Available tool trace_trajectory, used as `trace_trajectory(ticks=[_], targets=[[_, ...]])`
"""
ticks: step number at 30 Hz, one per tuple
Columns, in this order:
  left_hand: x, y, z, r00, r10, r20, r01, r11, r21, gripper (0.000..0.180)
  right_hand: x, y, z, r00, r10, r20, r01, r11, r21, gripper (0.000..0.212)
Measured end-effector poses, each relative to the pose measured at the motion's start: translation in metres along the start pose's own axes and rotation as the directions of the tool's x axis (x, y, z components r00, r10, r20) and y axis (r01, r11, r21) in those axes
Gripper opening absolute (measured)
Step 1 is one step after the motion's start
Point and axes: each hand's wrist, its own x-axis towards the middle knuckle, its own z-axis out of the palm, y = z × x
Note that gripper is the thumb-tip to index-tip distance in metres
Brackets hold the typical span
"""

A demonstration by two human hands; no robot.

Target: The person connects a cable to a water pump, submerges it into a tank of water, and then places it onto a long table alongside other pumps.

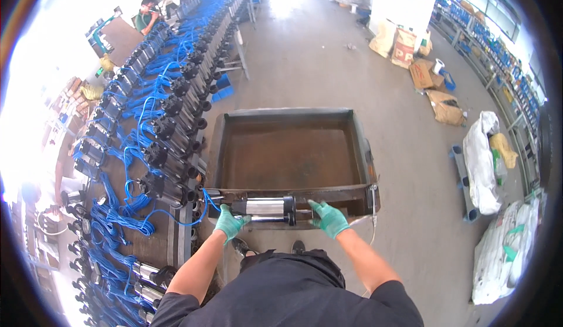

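Gripping the dark left end of the silver cylinder [265, 207], your green-gloved left hand [230, 224] sets its thumb along the lower edge, fingers just beyond. Your right hand [329, 219], gloved likewise, is at the opposite end, thumb and fingers parted around the tip of the thin rod [304, 211]; whether they close on it, cannot tell. Hands well apart, cylinder between them. Cylinder position: lying sideways, rod to the right, over the near ledge of the metal tank [287, 113], in front of your body; whether the ledge bears its weight, cannot tell. Tank contents: brownish, flat-looking surface. Just left of your left hand, a blue cable [205, 213] loops toward the bench [153, 246]; its attachment is unclear. On that bench, noted: long rows of similar cylinders [170, 116] with bundled blue cords [132, 224]. At the tank's right front corner, a thin pale hose [374, 217] hangs down. Farther right on the floor: white sacks [482, 166] and, beyond them, a brown carton [421, 74]. Upper left, behind the bench, a co-worker [143, 21] with one hand raised near the head.
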Motion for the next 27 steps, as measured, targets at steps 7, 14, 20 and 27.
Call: trace_trajectory(ticks=[7,14,20,27], targets=[[0.017,-0.027,0.008,0.999,-0.04,-0.02,0.04,0.999,0.016,0.097,0.013,0.007,-0.014,0.994,0.041,0.102,-0.063,0.972,0.225,0.054],[0.02,-0.028,0.006,0.992,-0.102,0.081,0.108,0.991,-0.076,0.097,0.001,-0.005,-0.047,0.956,0.123,0.266,-0.167,0.975,0.149,0.063],[0.024,-0.041,0.006,0.997,-0.065,0.032,0.066,0.998,-0.003,0.1,-0.087,0.076,-0.029,0.535,0.594,-0.601,-0.643,0.748,0.166,0.052],[0.017,-0.029,0.006,0.999,0.034,0.002,-0.034,0.999,-0.014,0.089,-0.075,0.138,-0.03,0.363,0.923,-0.125,-0.781,0.375,0.499,0.064]])
